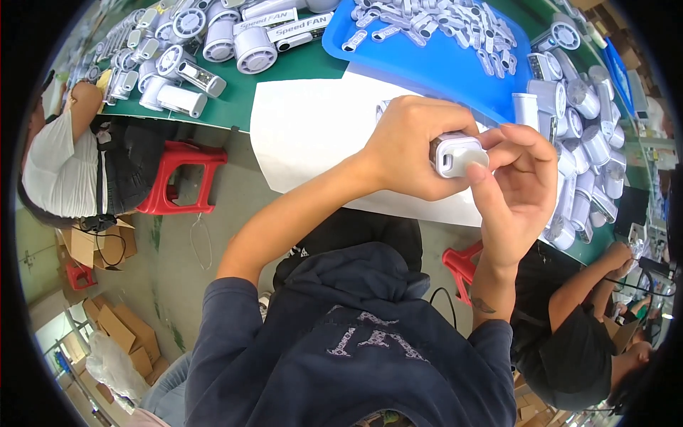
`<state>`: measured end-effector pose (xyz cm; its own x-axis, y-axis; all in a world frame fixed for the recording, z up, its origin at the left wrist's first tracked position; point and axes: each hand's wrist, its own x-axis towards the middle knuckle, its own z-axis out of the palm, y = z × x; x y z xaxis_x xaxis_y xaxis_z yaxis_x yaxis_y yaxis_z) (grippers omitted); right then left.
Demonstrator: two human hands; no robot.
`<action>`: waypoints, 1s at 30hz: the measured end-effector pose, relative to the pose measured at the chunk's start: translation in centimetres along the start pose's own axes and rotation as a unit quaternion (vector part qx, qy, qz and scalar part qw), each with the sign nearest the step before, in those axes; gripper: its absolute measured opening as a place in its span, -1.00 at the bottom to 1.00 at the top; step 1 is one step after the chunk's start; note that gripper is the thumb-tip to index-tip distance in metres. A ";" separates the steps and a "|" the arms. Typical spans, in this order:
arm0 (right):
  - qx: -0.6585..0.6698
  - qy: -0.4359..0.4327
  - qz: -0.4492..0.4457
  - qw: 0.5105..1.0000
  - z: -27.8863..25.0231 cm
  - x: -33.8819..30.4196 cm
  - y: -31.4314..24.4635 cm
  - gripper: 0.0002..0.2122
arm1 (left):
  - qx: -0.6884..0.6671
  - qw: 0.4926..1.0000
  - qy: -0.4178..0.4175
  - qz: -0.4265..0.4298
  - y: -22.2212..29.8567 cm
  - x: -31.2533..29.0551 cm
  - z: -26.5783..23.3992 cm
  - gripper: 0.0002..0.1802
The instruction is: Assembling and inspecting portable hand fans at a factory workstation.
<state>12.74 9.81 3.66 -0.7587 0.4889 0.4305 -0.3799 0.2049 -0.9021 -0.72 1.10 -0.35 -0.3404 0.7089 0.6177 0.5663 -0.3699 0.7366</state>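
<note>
My left hand point(416, 142) is wrapped round a white handheld fan body point(459, 156) above the white sheet. The end with a small slot faces up toward me, and most of the body is hidden inside the fist. At that end, my right hand point(523, 192) has its thumb pressed against the rim and its index finger at the far side. The other right fingers are loosely curled. Beneath both hands lies the white sheet point(302, 135) on the green table point(309, 67).
Beyond the sheet, a blue tray point(366, 60) holds many small white parts point(434, 21). Grey-white fan bodies crowd the left point(256, 50) and right point(583, 153) of the table. Red stools point(192, 153) stand below. One person point(67, 167) sits at left, another point(576, 349) at right.
</note>
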 end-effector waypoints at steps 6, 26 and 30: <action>-0.015 0.001 -0.002 1.000 0.1 0.2 -0.3 -0.55 | -0.003 1.000 0.005 0.006 -0.1 0.1 0.1 -0.69; -0.078 0.005 -0.044 0.996 0.4 0.1 -0.4 -0.56 | -0.027 0.998 0.056 0.009 -0.3 0.0 0.7 -0.71; -0.084 0.005 -0.044 0.995 0.5 0.1 -0.3 -0.56 | -0.027 0.998 0.050 0.006 -0.3 -0.1 0.8 -0.72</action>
<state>12.56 9.35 4.01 -0.7199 0.4714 0.5094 -0.3505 0.3866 -0.8531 -0.32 1.62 -0.86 -0.4090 0.6412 0.6493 0.5304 -0.4120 0.7409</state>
